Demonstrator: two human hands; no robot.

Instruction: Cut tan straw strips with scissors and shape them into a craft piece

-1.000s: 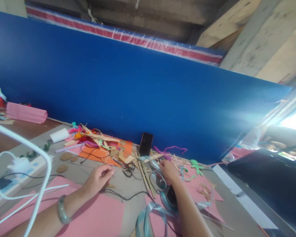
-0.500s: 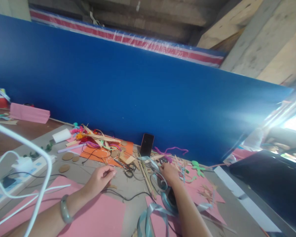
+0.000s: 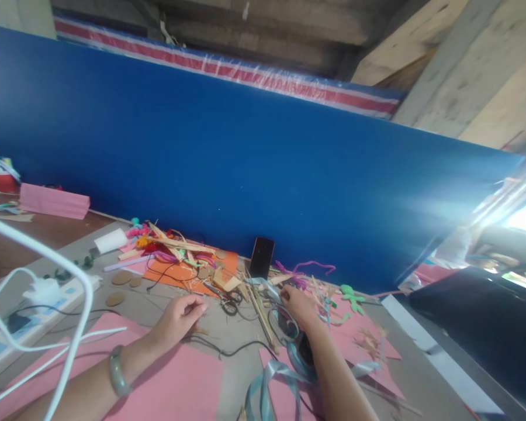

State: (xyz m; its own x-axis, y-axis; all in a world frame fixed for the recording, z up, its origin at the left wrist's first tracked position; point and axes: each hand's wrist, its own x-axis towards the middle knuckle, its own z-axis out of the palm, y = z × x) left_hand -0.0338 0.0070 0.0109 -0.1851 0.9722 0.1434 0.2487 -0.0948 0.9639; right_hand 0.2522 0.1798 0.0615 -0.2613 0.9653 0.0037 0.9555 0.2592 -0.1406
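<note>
My left hand (image 3: 182, 317), with a jade-green bangle (image 3: 118, 371) on its wrist, hovers above pink paper (image 3: 170, 383). Thumb and forefinger are pressed together; anything between them is too small to make out. Just beyond its fingertips lie black-handled scissors (image 3: 230, 303). My right hand (image 3: 300, 307) reaches over the clutter with fingers curled in beside a pale blue ribbon (image 3: 269, 289). Whatever those fingers pinch is hidden. More of the ribbon loops beneath and in front of the right forearm. A dark phone (image 3: 262, 257) leans upright against the blue partition behind that hand.
A white power strip (image 3: 65, 304) and a white cable (image 3: 85, 292) occupy the left. Straw strips (image 3: 179, 242) pile on orange paper (image 3: 162, 275). Cardboard discs (image 3: 121, 278) lie near them. A green pipe-cleaner figure (image 3: 353, 298) sits at right. The blue partition (image 3: 228, 164) bounds the back.
My right hand has shifted slightly left and back, and a small dark object formerly showing by its fingertips is out of sight. My left hand stays put.
</note>
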